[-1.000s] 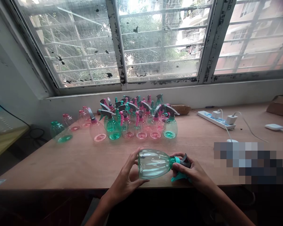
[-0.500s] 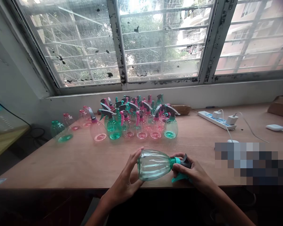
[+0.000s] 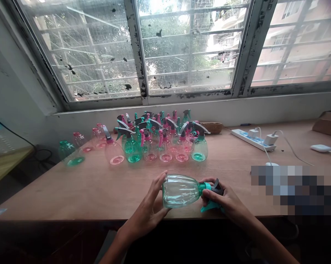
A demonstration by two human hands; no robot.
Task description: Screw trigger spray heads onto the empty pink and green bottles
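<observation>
My right hand (image 3: 217,196) is closed around the spray top (image 3: 217,186) of a clear green bottle (image 3: 180,191), thumb near the teal collar (image 3: 206,186); the fingers behind are partly hidden from me. My left hand (image 3: 151,201) is opened wide across the bottle's base, thumb on the near side, fingertips on the far side, a loose hold by the look of it. The bottle lies sideways between the two, above the near edge of the table (image 3: 99,190), its base to the left.

I see no liquid through the wall, so I judge it light. The plastic should be thin and springy, smooth enough to slip, likely to dent before it cracks. I would trust the collar for a firm grip, keep pressure off the trigger, and only cup the wide end.

Just beyond the grip stands a group of spray bottles (image 3: 200,148), pink and green, with tops on. Farther out to the left are topless bottles, a green one (image 3: 72,154) nearest. Well to the right of the grip and farther back lies a power strip (image 3: 245,139) with white plugs in it (image 3: 271,138); past that, a cardboard box (image 3: 326,123).
</observation>
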